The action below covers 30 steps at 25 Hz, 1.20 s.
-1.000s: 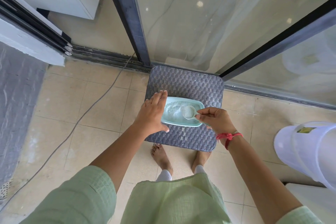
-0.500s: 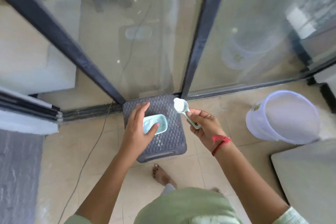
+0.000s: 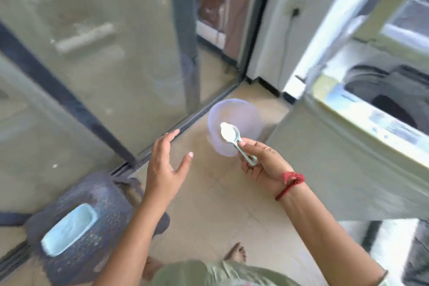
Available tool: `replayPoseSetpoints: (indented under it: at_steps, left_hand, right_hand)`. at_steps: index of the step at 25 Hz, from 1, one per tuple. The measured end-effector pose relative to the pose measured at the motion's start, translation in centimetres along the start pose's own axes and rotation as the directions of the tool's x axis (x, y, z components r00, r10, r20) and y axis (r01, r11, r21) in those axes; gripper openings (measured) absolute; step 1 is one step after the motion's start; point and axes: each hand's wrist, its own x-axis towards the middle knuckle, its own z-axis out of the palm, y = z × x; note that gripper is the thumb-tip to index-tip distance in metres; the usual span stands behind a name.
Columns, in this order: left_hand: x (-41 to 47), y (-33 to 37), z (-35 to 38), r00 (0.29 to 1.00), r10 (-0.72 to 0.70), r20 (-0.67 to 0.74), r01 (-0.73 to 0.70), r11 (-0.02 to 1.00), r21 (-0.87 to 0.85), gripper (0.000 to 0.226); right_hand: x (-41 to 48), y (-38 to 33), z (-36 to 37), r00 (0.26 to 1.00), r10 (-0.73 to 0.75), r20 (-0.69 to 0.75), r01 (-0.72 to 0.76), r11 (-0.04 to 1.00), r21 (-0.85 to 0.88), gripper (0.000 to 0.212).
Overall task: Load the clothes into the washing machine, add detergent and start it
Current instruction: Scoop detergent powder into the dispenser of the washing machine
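Head view, motion-blurred. The right hand (image 3: 262,162) pinches the handle of a pale green plastic spoon (image 3: 235,142) between curled fingers and thumb. The spoon's bowl is level, heaped with white detergent powder (image 3: 227,132), and is held in the air in front of a translucent white plastic bucket (image 3: 246,116) that stands on the beige tiled floor (image 3: 220,204). The left hand (image 3: 164,165) hovers beside it, fingers straight and spread, holding nothing. A red thread bracelet (image 3: 291,181) circles the right wrist. At lower left, a pale blue oblong plastic tub (image 3: 69,230) rests on a grey woven stool (image 3: 109,206), well apart from both hands. At right stands a white top-loading washing machine (image 3: 336,158), its top open, with dark clothes (image 3: 399,90) inside. A dark-framed glass sliding door (image 3: 116,53) fills the background.
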Motion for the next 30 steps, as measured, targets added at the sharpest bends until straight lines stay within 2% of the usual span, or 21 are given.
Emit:
replayPoseSetpoints:
  at_steps: [5, 9, 12, 18, 23, 27, 30]
  left_hand:
    - [3.4, 9.6, 11.8, 0.955, 0.213, 0.206, -0.187, 0.972, -0.139, 0.055]
    - [6.8, 13.7, 19.3, 0.892, 0.315, 0.324, -0.267, 0.946, -0.183, 0.059]
    - [9.9, 17.3, 24.1, 0.851, 0.378, 0.364, -0.309, 0.922, -0.233, 0.056]
    - [17.3, 23.2, 34.1, 0.760, 0.476, 0.442, -0.368, 0.876, -0.311, 0.052]
    - [23.4, 28.1, 41.8, 0.694, 0.530, 0.486, -0.406, 0.847, -0.344, 0.045]
    - [25.8, 30.7, 47.3, 0.602, 0.560, 0.569, -0.427, 0.828, -0.364, 0.045]
    - [27.1, 31.3, 51.1, 0.548, 0.573, 0.609, -0.446, 0.816, -0.367, 0.045]
  right_hand:
    - [-4.4, -7.4, -11.4, 0.964, -0.164, -0.211, 0.193, 0.973, 0.130, 0.011]
    - [-5.6, -10.9, -18.0, 0.915, -0.213, -0.341, 0.292, 0.936, 0.196, 0.010]
    - [-5.4, -13.5, -21.9, 0.883, -0.213, -0.419, 0.340, 0.906, 0.254, 0.010]
    - [-3.5, -20.8, -30.0, 0.787, -0.247, -0.565, 0.454, 0.853, 0.259, 0.027]
    - [-1.0, -26.4, -36.2, 0.735, -0.218, -0.643, 0.495, 0.820, 0.288, 0.026]
    - [0.7, -29.0, -40.6, 0.681, -0.205, -0.703, 0.538, 0.792, 0.290, 0.016]
    - [2.3, -30.4, -43.6, 0.672, -0.185, -0.718, 0.522, 0.805, 0.282, 0.014]
